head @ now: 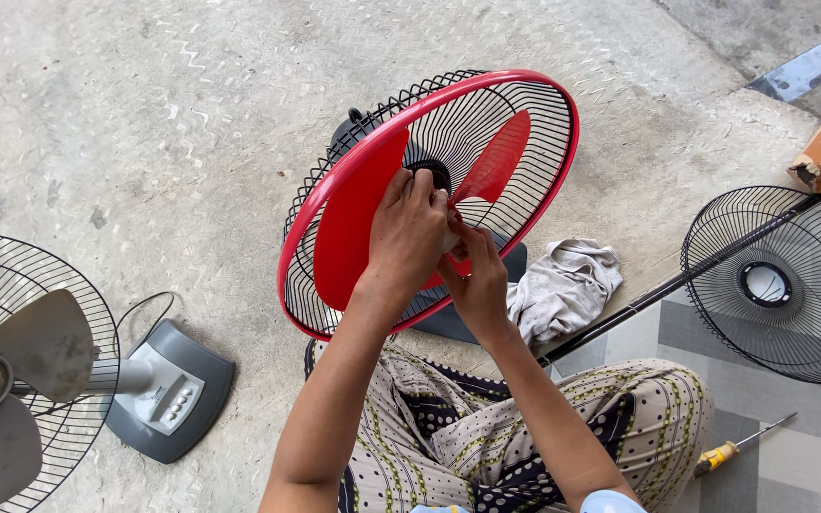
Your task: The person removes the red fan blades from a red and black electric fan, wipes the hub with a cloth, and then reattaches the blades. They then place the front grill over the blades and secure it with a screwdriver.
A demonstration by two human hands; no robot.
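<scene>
Item one, centre of the frame: your red-rimmed fan (428,199), tilted on the concrete floor (173,133), its rear wire guard in place and its front open. The red blades (353,223) sit on the hub. The front guard is off, so the head is part-way apart; the blades and rear guard are still mounted.

Item two: your left hand (409,233), fingers curled down over the middle of the blades just below the black hub cap (429,173), pressing or gripping there. Whether it clamps the hub itself, you cannot tell from this view.

Item three: your right hand (475,275), just beside and touching the left, fingers pinched together at the hub's lower right; what it pinches is hidden.

Item four, right of the hands: a crumpled grey cloth (564,285) on the floor near the fan's base.

Item five, right edge: a loose black wire guard (773,283) lying flat, well apart from the fan.

Item six, lower right: a yellow-handled screwdriver (741,445) on the mat, untouched.

Item seven, lower left: a second fan (26,366), grey, blades bare, with its grey base (168,389) beside it.
</scene>
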